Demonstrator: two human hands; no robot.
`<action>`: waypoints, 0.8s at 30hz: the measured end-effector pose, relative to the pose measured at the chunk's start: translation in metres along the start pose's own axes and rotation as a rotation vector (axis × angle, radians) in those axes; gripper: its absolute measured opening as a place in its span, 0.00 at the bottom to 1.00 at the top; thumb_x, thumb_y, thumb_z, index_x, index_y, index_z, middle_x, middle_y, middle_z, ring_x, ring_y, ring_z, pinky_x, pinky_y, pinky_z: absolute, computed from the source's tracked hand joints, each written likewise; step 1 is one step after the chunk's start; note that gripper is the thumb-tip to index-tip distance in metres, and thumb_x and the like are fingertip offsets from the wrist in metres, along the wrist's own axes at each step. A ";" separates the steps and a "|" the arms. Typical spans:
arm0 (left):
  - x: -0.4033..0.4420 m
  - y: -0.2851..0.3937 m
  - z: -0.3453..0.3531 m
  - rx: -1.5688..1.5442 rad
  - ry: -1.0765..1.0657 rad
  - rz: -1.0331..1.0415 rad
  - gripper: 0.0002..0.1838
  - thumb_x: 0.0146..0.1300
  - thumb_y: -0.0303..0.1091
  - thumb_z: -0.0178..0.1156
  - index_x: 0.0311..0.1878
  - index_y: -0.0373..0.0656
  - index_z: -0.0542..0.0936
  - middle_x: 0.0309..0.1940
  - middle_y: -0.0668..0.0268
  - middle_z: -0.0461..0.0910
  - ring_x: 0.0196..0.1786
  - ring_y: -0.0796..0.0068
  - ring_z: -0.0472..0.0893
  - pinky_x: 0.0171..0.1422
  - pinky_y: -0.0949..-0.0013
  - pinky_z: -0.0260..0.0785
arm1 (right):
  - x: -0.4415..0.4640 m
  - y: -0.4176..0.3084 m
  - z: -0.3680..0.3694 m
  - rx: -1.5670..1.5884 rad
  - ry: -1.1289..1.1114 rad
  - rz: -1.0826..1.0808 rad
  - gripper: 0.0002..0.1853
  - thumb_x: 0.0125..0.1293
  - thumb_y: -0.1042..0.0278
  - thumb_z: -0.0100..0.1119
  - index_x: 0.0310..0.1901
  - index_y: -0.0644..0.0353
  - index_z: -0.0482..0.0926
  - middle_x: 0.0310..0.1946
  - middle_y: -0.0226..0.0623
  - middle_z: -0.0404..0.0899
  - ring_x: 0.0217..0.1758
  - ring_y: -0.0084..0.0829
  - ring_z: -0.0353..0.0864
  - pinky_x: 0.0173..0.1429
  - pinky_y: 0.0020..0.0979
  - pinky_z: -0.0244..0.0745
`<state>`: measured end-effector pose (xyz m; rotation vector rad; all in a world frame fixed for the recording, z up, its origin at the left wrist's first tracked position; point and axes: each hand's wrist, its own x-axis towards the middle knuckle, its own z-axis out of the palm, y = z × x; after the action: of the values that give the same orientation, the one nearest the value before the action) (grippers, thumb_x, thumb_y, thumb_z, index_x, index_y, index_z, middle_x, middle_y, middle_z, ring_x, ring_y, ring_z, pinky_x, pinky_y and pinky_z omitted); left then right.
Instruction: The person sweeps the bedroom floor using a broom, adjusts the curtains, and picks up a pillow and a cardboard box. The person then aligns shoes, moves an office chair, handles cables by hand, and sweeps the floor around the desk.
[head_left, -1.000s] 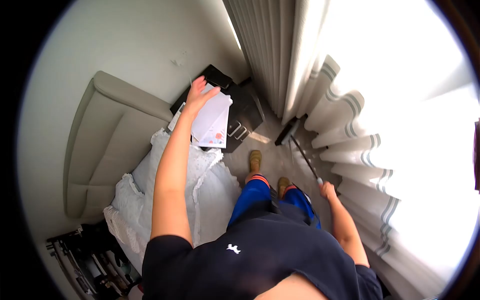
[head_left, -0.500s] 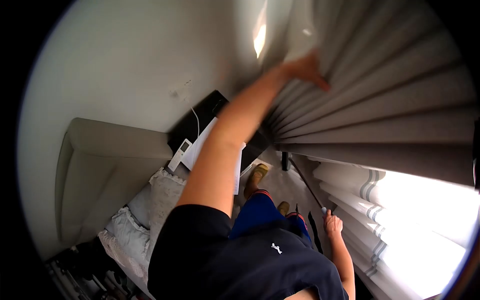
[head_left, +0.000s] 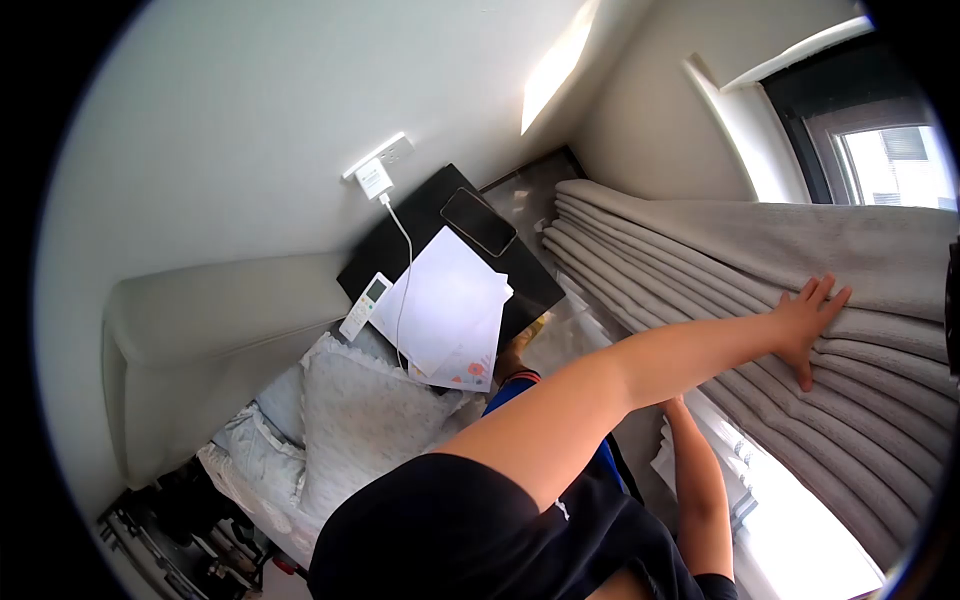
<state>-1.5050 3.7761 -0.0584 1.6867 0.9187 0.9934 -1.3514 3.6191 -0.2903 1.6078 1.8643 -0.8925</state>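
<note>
The grey curtain (head_left: 650, 255), gathered in long folds, runs from the corner beside the worktop (head_left: 535, 290) to the right edge of the view. The left arm (head_left: 575, 405) stretches across the body to it, elbow nearly straight; the left hand (head_left: 800, 328) lies against the folds, fingers spread wide, thumb pointing down in the view. Below the left forearm, the right arm (head_left: 700, 475) reaches forward; the right hand (head_left: 675, 404) is mostly hidden, so its grip cannot be told. The worktop carries papers (head_left: 445, 290) printed with red flowers, a phone (head_left: 479, 222) and a white remote (head_left: 366, 307). Markings on the plugged-in charger (head_left: 374, 179) are too small to read.
</note>
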 end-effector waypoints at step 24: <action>-0.007 -0.021 -0.057 0.075 0.227 -0.095 0.68 0.24 0.51 0.74 0.66 0.45 0.37 0.66 0.51 0.38 0.68 0.54 0.42 0.66 0.45 0.41 | 0.108 -0.040 0.104 0.022 0.018 -0.120 0.20 0.61 0.55 0.41 0.49 0.61 0.69 0.46 0.51 0.72 0.52 0.44 0.70 0.55 0.42 0.64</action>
<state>-1.5619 3.7951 -0.0667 1.5969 1.1867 1.1136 -1.4121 3.6063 -0.4327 1.5350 1.9871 -0.9544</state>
